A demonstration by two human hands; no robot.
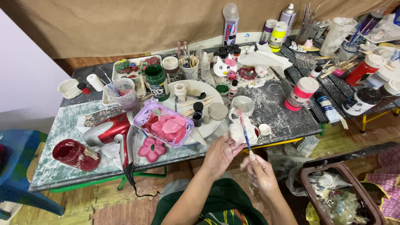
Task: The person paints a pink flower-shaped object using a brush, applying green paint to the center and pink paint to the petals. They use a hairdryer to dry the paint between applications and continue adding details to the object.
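The left hand (220, 153) is gripping a small white figure (238, 132) at the table's (62, 166) front edge — the right hand (259, 171), just right of it, is pinching a paintbrush (244, 130) whose long axis is slanting up-left over the figure.

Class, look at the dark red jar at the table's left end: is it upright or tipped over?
Tipped over: the dark red jar lies on its side on the table, mouth facing left.

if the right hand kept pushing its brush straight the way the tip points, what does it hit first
Most likely the small white figure held in the left hand. The right hand aims the paintbrush up across it; depth is unclear, so contact can't be confirmed.
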